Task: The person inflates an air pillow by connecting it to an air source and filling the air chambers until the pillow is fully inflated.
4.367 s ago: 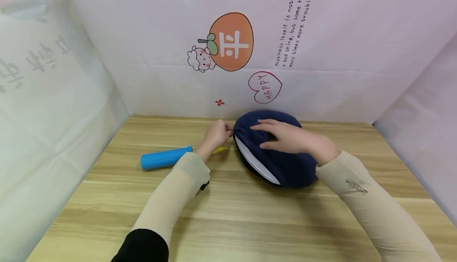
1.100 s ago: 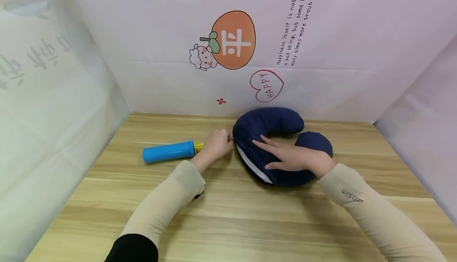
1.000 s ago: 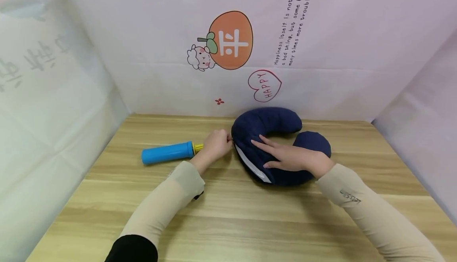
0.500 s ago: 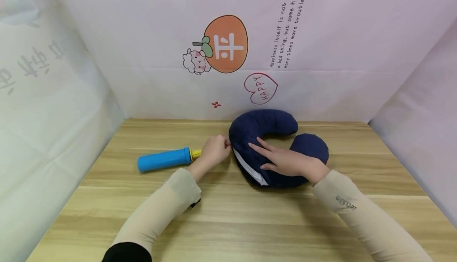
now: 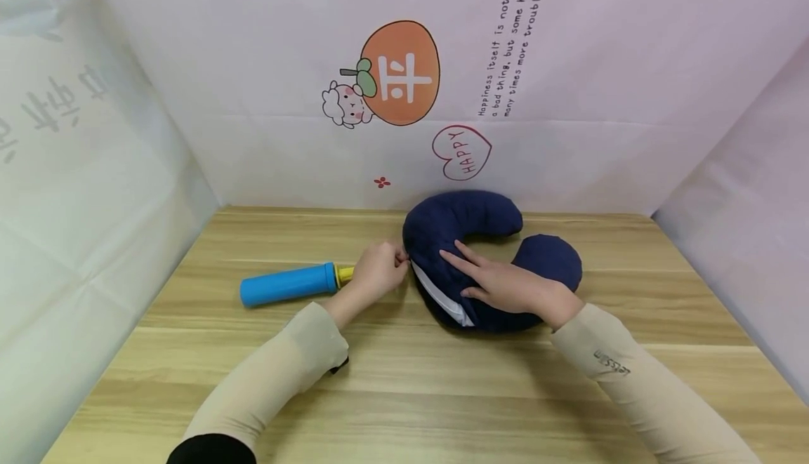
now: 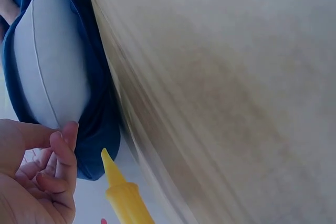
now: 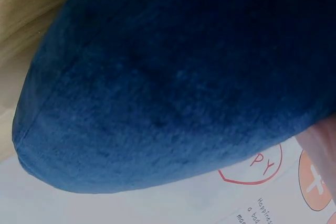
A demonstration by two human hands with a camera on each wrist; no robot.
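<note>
A navy blue U-shaped neck pillow [image 5: 436,229] lies on the table in the head view. Along its left front side the cover gapes in a long slit, showing a white inner [image 6: 50,51] with a seam. At the far left end of that slit, the thumb and index finger of my left hand [image 5: 379,267] pinch the cover's edge; exactly what sits between the fingertips is hidden. My right hand [image 5: 499,285] rests on top of the pillow, fingers spread. The right wrist view is mostly filled by the pillow's rounded navy end [image 7: 131,129].
Left of the pillow lies a blue hand pump [image 5: 287,286] with a yellow tapered nozzle [image 6: 126,198], partly behind the left hand in the head view. A white printed cloth [image 5: 284,162] rises along the wooden table's [image 5: 436,394] back edge, close behind the pillow.
Since the oldest frame the right hand has come down onto the pillow, whose U shape now shows fully and whose slit looks narrower. The left hand has shifted slightly nearer the person, still pinching.
</note>
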